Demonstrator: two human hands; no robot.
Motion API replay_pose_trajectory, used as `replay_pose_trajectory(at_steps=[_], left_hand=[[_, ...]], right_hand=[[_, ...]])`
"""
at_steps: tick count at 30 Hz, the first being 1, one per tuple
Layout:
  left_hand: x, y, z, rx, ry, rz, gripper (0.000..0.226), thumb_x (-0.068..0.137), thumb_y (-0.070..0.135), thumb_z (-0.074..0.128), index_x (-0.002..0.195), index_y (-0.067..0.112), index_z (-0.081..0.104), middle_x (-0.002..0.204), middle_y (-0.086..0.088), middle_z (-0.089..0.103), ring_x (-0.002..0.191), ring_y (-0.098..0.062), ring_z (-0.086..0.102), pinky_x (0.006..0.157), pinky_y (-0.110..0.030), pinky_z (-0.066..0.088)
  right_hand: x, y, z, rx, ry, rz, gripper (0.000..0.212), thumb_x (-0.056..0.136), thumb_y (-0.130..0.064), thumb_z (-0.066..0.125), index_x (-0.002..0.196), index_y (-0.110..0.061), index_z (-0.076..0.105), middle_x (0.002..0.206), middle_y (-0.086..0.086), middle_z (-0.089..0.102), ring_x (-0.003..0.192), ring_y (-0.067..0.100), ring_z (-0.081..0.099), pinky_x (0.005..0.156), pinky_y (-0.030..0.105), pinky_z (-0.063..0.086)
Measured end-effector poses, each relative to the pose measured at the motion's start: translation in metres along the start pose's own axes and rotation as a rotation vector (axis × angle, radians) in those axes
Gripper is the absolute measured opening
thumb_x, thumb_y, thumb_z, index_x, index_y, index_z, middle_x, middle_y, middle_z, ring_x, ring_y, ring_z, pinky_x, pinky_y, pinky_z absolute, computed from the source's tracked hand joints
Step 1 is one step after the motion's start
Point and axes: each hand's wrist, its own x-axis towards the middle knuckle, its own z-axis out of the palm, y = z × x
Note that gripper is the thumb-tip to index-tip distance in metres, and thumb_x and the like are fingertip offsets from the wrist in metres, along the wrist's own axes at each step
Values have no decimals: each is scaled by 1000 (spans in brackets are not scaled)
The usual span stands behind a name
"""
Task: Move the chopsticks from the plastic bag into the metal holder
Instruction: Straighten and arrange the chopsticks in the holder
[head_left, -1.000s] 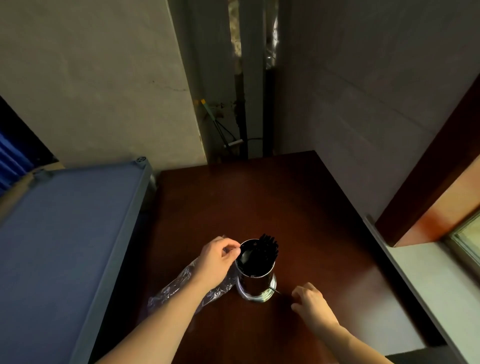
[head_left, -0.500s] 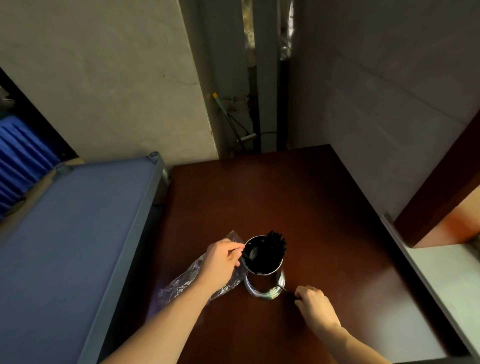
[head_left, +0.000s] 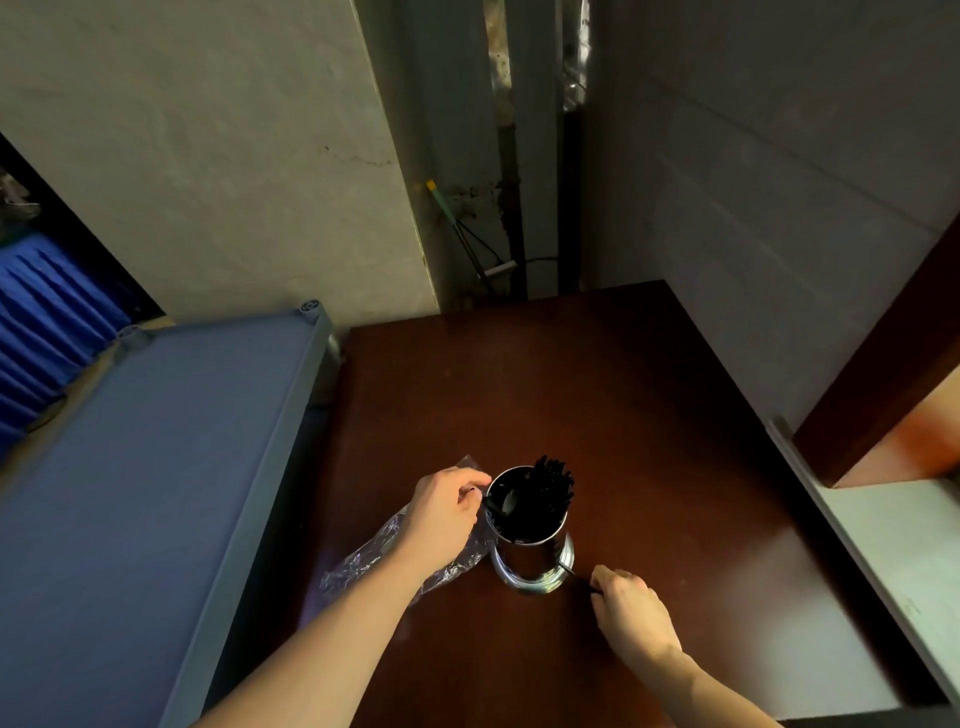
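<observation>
Head view: left hand grips metal holder rim.

Both forearms are bare, with no sleeves, gloves, rings or watch showing.

Dark brown table, blue-grey metal shelf beside it, blue pleated cloth, pale wall

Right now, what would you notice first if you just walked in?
The shiny metal holder stands near the front of the dark brown table, with black chopsticks bunched inside it. The left hand is at its rim, over a crinkly plastic bag. The right hand pinches one thin stick lying by the holder's base.
</observation>
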Motion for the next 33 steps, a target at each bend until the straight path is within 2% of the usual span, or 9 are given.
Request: replay_pose_trajectory(at_steps=[2, 5, 7, 10, 13, 17, 22, 29, 33], left_hand=[[1, 0, 1, 20, -12, 0, 30, 97, 7, 54, 112, 23, 74, 79, 13, 66, 67, -24, 70, 58, -34, 55], [3, -1, 4, 50, -13, -4, 30, 98, 8, 52, 107, 24, 76, 81, 13, 62, 68, -30, 69, 55, -43, 53], [5, -2, 7, 61, -2, -5, 30, 98, 8, 51, 107, 22, 76, 82, 13, 60, 64, -28, 67, 55, -40, 52], [7, -4, 9, 86, 1, 3, 31, 98, 8, 50, 109, 20, 76, 81, 13, 58, 50, -15, 52, 46, -26, 41], [9, -3, 8, 111, -3, 7, 33, 98, 9, 48, 110, 21, 76, 81, 14, 56, 49, -9, 48, 44, -17, 35], [10, 0, 7, 112, -1, 6, 32, 99, 10, 48, 109, 21, 76, 79, 14, 56, 45, -7, 43, 42, -17, 32], [11, 0, 7, 96, -4, 3, 30, 99, 10, 50, 108, 20, 76, 69, 15, 58, 33, -4, 37, 38, -15, 28], [12, 4, 8, 133, -28, -5, 29, 99, 13, 49, 112, 22, 74, 83, 7, 67, 39, -4, 40, 43, -25, 35], [14, 5, 10, 118, -37, -26, 30, 99, 13, 49, 113, 21, 75, 80, 1, 71, 43, -13, 43, 45, -30, 35]], right_hand=[[-2, 1, 0, -7, 13, 6, 5, 95, -22, 48, 96, -22, 53, 91, -6, 53, 87, 25, 64, 67, 31, 43], [-3, 4, 1, -24, 45, -5, 4, 96, -26, 50, 94, -23, 53, 93, -8, 48, 87, 19, 60, 64, 27, 41], [-2, 7, 3, -26, 64, -23, 6, 97, -29, 52, 96, -24, 55, 97, -9, 47, 92, 15, 54, 67, 24, 41], [0, 11, 4, -40, 57, -59, 6, 98, -32, 54, 99, -26, 56, 102, -10, 52, 97, 14, 49, 74, 23, 44], [1, 17, 2, -70, 30, -86, 6, 97, -32, 56, 96, -27, 53, 99, -10, 55, 97, 14, 51, 77, 22, 41], [-2, 28, -2, -108, 3, -84, 10, 95, -34, 58, 92, -30, 50, 93, -13, 50, 97, 14, 51, 73, 22, 37], [-10, 44, -7, -146, -8, -84, 8, 94, -35, 58, 94, -30, 52, 97, -13, 53, 98, 13, 51, 74, 23, 41], [-23, 65, -15, -163, -25, -46, 8, 93, -36, 58, 98, -31, 55, 101, -13, 53, 101, 12, 51, 76, 24, 46], [-28, 78, -26, -145, -57, -12, 13, 90, -37, 60, 88, -30, 50, 97, -15, 54, 98, 9, 52, 72, 26, 51]])
